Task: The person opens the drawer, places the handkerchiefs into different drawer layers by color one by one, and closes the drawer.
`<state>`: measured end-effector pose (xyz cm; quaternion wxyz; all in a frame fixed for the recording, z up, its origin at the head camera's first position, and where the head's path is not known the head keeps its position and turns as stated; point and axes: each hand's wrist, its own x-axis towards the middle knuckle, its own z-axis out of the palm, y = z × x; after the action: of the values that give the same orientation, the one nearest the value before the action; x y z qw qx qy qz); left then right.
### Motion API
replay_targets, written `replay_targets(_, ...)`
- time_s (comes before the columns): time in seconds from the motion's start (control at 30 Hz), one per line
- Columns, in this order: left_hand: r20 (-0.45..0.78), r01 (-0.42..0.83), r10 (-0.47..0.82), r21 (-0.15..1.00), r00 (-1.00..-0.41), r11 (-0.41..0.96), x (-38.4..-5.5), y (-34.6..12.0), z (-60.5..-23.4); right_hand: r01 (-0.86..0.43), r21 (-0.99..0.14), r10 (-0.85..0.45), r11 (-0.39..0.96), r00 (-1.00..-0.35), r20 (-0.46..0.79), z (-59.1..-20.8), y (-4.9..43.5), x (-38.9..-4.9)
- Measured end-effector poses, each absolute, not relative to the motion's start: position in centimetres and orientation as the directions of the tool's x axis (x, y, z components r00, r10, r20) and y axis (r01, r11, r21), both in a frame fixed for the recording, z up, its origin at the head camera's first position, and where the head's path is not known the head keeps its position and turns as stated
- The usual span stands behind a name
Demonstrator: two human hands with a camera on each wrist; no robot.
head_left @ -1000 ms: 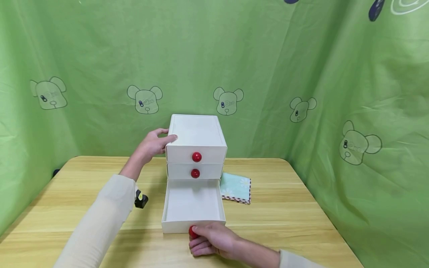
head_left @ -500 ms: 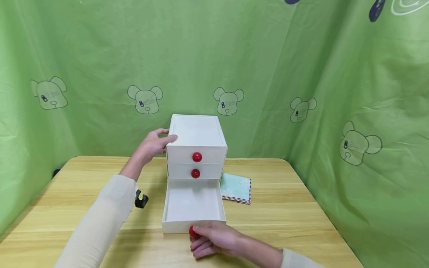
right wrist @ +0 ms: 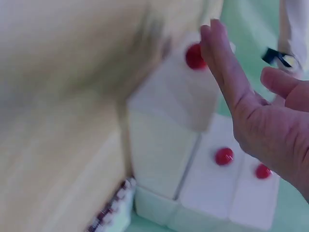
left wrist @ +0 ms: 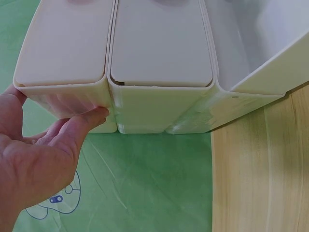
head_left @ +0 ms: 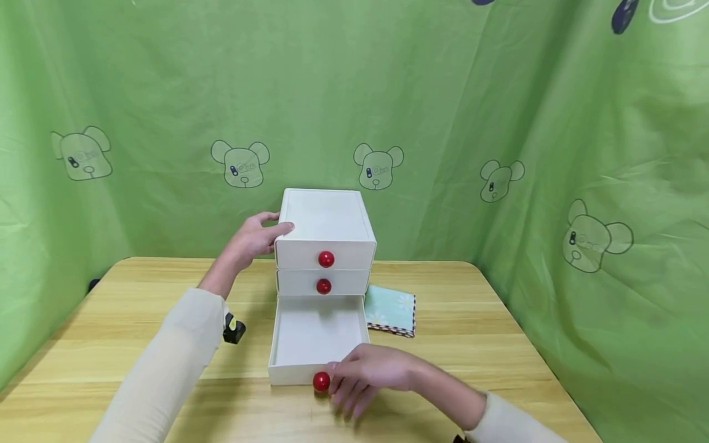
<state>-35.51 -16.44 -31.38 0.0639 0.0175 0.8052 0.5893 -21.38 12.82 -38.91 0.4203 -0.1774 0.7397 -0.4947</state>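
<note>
A white cabinet with stacked drawers (head_left: 327, 212) stands on the table, each drawer with a round red knob. Its bottom drawer (head_left: 318, 332) is pulled far out and holds nothing I can see; the upper two are closed. My left hand (head_left: 256, 237) rests on the cabinet's top left edge, the thumb on top. In the left wrist view, fingers (left wrist: 89, 118) of that hand lie against the side wall. My right hand (head_left: 376, 369) is just right of the bottom drawer's red knob (head_left: 321, 381), fingers loose; whether a fingertip touches the knob I cannot tell.
A folded light-blue cloth (head_left: 390, 309) with a checked edge lies right of the cabinet. Green curtain (head_left: 310, 92) hangs behind and beside the wooden table (head_left: 471, 344). A small black piece (head_left: 234, 329) shows by the left sleeve.
My right hand has let go of the bottom drawer's knob and moved slightly up and to the right. The left hand and the drawer have stayed in place.
</note>
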Motion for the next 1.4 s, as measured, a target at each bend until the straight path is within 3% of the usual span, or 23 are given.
replay_targets(0.43,-0.084,-0.049,0.101,0.951,-0.991,0.305,-35.4,-16.5,-31.3,-0.085,-0.904,-0.545,0.418,-0.820,-0.175,-33.9,15.9,-25.5)
replay_targets(0.77,-0.086,-0.051,0.107,0.954,-0.990,0.297,-35.5,-16.5,-31.4,-0.023,-0.942,-0.301,0.334,-0.950,-0.083,-34.4,17.9,-28.5)
replay_targets(1.1,-0.085,-0.050,0.106,0.954,-0.991,0.297,-35.5,-16.6,-31.5,0.072,-0.950,-0.165,0.304,-0.978,-0.127,-36.2,20.4,-31.3)
replay_targets(1.4,-0.087,-0.054,0.100,0.953,-0.991,0.300,-35.4,-16.6,-31.4,0.100,-0.944,-0.079,0.314,-0.988,-0.131,-40.1,22.6,-32.9)
